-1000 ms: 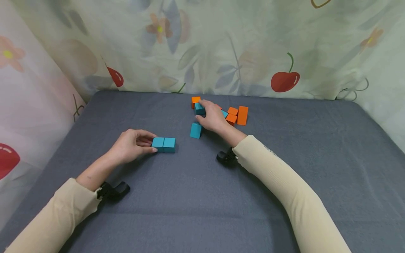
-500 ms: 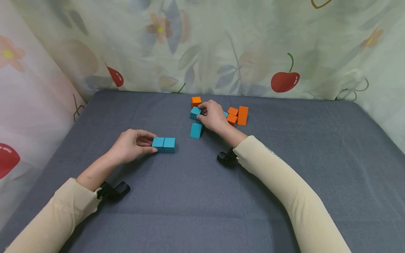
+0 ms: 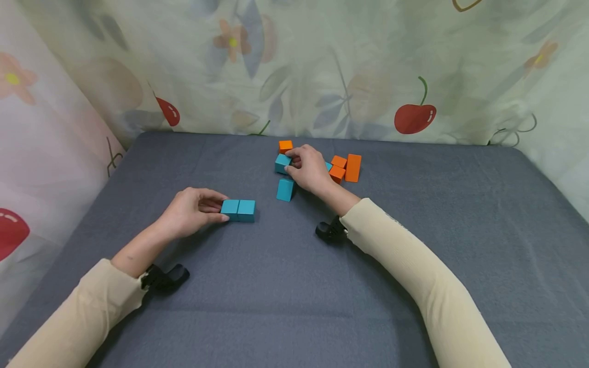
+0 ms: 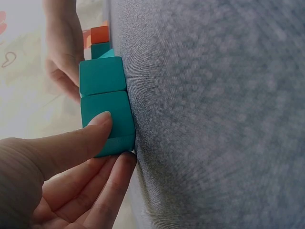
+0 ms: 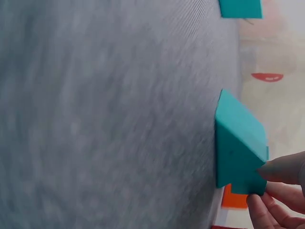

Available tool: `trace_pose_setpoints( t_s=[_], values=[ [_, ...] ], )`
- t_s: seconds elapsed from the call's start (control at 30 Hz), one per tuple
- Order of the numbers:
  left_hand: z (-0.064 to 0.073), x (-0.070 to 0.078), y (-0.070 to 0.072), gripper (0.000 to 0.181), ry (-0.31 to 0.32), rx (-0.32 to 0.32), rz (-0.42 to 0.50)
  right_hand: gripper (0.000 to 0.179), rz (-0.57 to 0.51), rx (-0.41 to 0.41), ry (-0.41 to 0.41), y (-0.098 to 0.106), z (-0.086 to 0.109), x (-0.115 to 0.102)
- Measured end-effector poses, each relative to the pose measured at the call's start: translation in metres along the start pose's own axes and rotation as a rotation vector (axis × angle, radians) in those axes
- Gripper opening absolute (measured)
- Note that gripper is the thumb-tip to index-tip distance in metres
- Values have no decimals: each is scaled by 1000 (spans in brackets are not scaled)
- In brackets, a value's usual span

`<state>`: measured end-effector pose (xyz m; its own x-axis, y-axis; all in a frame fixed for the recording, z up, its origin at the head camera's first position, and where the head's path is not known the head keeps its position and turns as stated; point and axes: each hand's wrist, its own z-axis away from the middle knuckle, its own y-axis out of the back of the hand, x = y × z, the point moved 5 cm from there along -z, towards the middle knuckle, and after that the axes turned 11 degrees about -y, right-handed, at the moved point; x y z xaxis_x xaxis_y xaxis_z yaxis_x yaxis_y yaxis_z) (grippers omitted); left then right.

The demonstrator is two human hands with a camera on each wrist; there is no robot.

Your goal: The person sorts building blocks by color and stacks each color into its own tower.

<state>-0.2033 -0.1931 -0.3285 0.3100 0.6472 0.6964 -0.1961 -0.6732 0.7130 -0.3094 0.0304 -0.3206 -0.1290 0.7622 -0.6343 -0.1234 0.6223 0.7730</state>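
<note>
My left hand (image 3: 188, 212) pinches the left one of two teal blocks (image 3: 229, 209) between thumb and fingers. The second teal block (image 3: 246, 210) sits flush against its right side, both on the cloth. At the back of the table my right hand (image 3: 309, 166) pinches a teal block (image 3: 282, 163). In the right wrist view a wedge-shaped teal block (image 5: 238, 148) partly covers that held block (image 5: 250, 187). This wedge (image 3: 285, 189) lies just in front of the right hand. Behind the held block is an orange block (image 3: 285, 146).
Right of the right hand lie several blocks: a long orange block (image 3: 353, 168), two smaller orange ones (image 3: 337, 174), and a teal piece (image 3: 329, 166) mostly hidden by the hand. The grey cloth (image 3: 276, 286) spans the table; a patterned curtain (image 3: 294, 76) hangs behind it.
The right hand has shifted the teal block slightly left and toward me, away from the orange block, and turned it a little. The left hand and its two blocks have stayed put.
</note>
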Motion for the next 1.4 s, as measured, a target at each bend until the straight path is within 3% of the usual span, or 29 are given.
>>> trace_pose_setpoints(
  t_s=[0.4,1.4],
  values=[
    [-1,0,0,39,8,0,-3,35,-58,7,66,2,11,-18],
    [-2,0,-1,39,6,-2,2,34,-93,-156,325,-17,49,-51]
  ],
)
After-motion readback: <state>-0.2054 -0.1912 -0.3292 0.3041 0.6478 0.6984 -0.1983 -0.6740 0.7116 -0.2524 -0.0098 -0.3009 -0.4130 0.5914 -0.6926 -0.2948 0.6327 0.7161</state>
